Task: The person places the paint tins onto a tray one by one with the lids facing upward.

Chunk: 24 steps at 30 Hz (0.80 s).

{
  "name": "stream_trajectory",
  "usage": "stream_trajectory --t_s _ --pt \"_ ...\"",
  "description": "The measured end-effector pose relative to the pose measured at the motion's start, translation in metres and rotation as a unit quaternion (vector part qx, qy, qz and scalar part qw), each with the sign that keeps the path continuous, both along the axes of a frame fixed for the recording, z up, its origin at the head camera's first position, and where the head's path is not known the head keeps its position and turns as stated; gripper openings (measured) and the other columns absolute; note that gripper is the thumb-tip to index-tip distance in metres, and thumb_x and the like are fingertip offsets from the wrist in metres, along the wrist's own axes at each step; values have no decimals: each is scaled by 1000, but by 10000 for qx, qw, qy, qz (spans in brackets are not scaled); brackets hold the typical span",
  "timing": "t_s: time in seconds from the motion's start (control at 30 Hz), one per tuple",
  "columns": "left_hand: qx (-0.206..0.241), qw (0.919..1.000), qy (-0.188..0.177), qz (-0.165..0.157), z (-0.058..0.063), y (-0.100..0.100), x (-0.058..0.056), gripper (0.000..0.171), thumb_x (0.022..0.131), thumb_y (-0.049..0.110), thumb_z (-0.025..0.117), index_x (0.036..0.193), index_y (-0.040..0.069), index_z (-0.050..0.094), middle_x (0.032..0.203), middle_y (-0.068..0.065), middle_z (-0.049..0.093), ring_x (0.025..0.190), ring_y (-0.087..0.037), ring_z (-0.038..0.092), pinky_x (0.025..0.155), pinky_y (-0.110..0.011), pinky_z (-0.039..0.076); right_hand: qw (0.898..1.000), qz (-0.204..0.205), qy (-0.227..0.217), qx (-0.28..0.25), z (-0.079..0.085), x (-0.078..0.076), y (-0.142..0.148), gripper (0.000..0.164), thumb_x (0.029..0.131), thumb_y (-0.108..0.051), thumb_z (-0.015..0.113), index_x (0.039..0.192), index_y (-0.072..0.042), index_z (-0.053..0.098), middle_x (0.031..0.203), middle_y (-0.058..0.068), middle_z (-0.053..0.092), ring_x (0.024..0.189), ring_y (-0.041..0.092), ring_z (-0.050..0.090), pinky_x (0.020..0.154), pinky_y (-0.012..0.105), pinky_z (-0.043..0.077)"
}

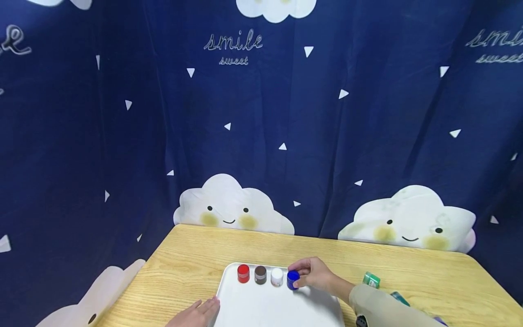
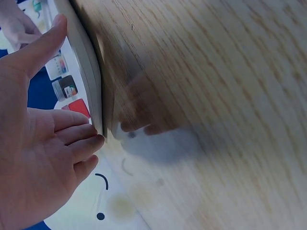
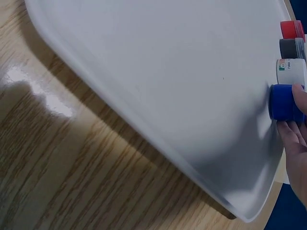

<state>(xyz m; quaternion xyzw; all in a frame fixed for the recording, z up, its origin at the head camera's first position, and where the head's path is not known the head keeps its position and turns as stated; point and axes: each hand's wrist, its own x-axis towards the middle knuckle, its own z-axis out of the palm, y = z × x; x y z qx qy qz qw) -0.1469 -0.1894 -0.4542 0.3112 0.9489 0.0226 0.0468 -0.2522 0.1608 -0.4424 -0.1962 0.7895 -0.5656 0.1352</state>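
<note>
A blue paint jar (image 1: 293,279) is pinched between the thumb and fingers of my right hand (image 1: 316,274) at the far right part of the white tray (image 1: 269,309). To its left, in a row along the tray's far edge, stand a white jar (image 1: 277,277), a dark brown jar (image 1: 260,275) and a red jar (image 1: 243,274). My left hand (image 1: 198,314) rests at the tray's left edge, its fingers nearly straight and the fingertips touching the rim. In the left wrist view the left palm (image 2: 38,158) faces the camera with the thumb spread apart.
On the wooden table (image 1: 196,254), right of the tray, a green jar (image 1: 371,279) lies near the right forearm. Beyond it are a teal jar (image 1: 400,298) and a purple thing (image 1: 440,321), partly hidden by the sleeve. A blue curtain (image 1: 253,113) hangs behind the table.
</note>
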Motion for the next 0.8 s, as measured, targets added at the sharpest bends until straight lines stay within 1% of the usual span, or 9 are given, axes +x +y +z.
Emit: stream_trajectory --t_s 0.2,0.33,0.5,0.57,0.63,0.73,0.8 --pt "-28 9998 -179 110 0 0 -1 77 88 60 53 130 -5 56 132 -17 61 127 -24 57 99 -42 53 10000 -13 35 23 -1 0 1 47 67 14 76 110 19 60 102 29 69 92 26 72 76 22 60" --pt "-48 10000 -72 9 -1 0 -2 76 89 60 52 129 -5 56 131 -17 62 126 -24 58 97 -42 54 9999 -36 80 123 -1 1 2 47 66 12 78 110 18 61 101 28 70 92 23 72 78 25 61" --pt "-86 9999 42 -97 -2 -1 -1 76 90 60 51 128 -5 57 130 -17 62 125 -23 58 96 -41 55 9998 57 101 144 -1 0 3 48 66 12 78 111 18 60 104 29 69 95 28 71 82 29 60" --pt "-83 9999 25 -98 -2 -1 -2 76 90 60 51 129 -5 57 130 -17 62 125 -23 58 96 -40 55 9995 176 162 184 3 -1 5 50 67 12 77 113 19 59 107 31 68 98 32 70 85 31 60" --pt "-86 9999 21 -111 -2 -1 -2 75 90 60 50 129 -5 56 130 -17 62 125 -23 58 96 -41 55 9984 324 322 340 9 -2 8 51 67 10 78 113 20 58 108 32 67 100 36 69 87 34 59" --pt "-83 9999 -34 -67 -1 -1 -2 76 90 59 51 129 -5 56 131 -18 61 126 -23 58 98 -41 54 9935 451 680 788 21 -3 15 47 68 5 79 110 18 61 106 31 68 98 39 69 85 36 59" --pt "-94 9999 -30 -41 -1 -1 -2 76 90 59 52 129 -5 56 131 -18 61 126 -23 58 98 -41 54 9883 540 912 1093 30 -4 21 43 70 3 79 107 16 63 104 30 69 95 38 69 82 33 60"
